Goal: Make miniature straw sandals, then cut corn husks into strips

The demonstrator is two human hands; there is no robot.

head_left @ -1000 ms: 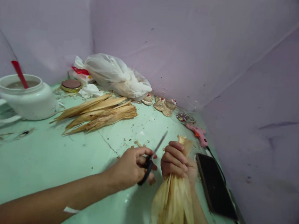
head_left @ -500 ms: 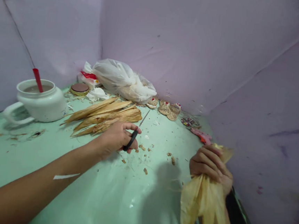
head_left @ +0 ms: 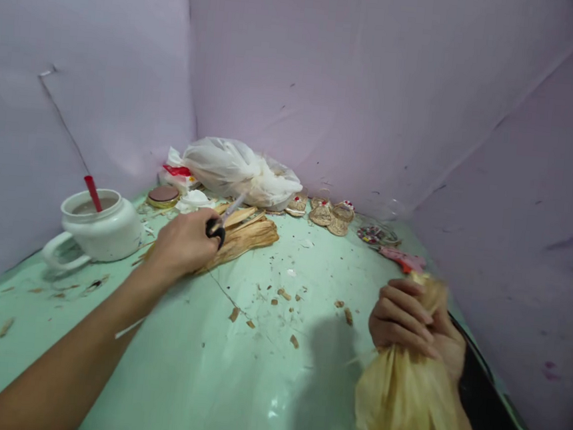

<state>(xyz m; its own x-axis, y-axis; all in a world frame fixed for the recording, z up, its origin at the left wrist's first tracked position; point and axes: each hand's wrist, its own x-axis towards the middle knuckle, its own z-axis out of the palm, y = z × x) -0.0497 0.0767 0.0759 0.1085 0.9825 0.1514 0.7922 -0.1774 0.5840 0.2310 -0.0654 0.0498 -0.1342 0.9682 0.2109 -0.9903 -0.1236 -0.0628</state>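
My left hand is over the pile of dried husks at the left of the green table. Its fingers are closed on scissors with black handles, the blades pointing up and to the right. At the right, my right hand grips a bunch of pale yellow husks. The husks fan out below the fist, and a short tuft sticks out above it. A narrow white strip lies on my left forearm.
A white pot with a red-handled wire tool stands left. Behind are a round tin, a white plastic bag, woven pieces, beads and a pink item. Husk scraps dot the table.
My left hand has moved left with the scissors, from the table's middle onto the husk pile. My right hand still grips its bunch. The view has shifted, so the pot appears lower and farther right.
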